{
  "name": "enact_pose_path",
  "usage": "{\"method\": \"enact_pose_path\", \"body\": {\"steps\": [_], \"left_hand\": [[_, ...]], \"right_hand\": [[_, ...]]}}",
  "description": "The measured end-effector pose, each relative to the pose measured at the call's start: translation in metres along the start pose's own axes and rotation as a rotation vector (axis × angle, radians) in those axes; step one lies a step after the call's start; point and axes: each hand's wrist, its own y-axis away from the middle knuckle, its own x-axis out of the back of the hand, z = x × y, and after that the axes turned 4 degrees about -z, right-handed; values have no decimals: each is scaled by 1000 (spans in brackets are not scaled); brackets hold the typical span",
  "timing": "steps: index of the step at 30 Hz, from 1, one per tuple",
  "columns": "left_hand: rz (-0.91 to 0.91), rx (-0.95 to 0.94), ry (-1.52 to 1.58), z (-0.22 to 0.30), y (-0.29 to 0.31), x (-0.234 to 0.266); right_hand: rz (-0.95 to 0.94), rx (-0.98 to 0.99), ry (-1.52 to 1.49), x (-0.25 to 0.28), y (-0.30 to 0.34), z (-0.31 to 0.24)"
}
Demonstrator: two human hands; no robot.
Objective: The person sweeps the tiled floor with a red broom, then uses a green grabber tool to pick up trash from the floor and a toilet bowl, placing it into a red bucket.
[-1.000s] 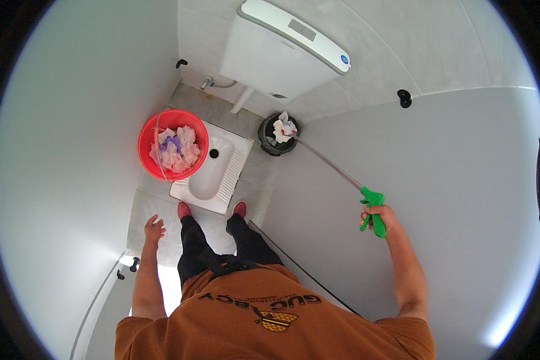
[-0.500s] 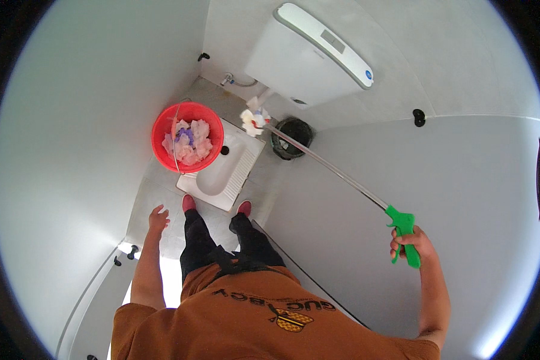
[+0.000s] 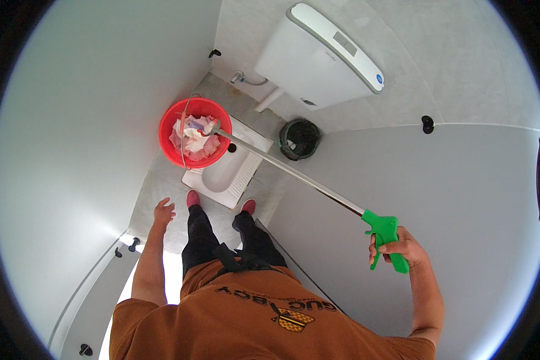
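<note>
My right hand is closed around the green handle of a litter picker, its fingers at the trigger. The picker's long metal shaft reaches across to the far left. Its jaws are over a red bucket, next to white crumpled paper; whether they still pinch it I cannot tell. Pink and purplish crumpled waste lies below in the bucket. My left hand hangs near the left wall, fingers apart, holding nothing.
The bucket stands beside a white squat toilet, overlapping its far left part in view. A black-lined waste bin stands in the far corner. Above it hangs a white cistern, with a small tap to its left. Grey partitions flank me.
The picker's jaws have swung left from near the waste bin to over the bucket, carrying the white paper. My right hand has shifted slightly left; my left hand stays open.
</note>
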Motion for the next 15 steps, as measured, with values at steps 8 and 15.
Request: {"method": "enact_pose_path", "body": {"steps": [8,15], "left_hand": [[23,39,-11,-12,-2,10],[4,4,-6,15,2,-7]], "right_hand": [[208,-45,2,20,20,25],[330,8,-181,50,-8,78]]}}
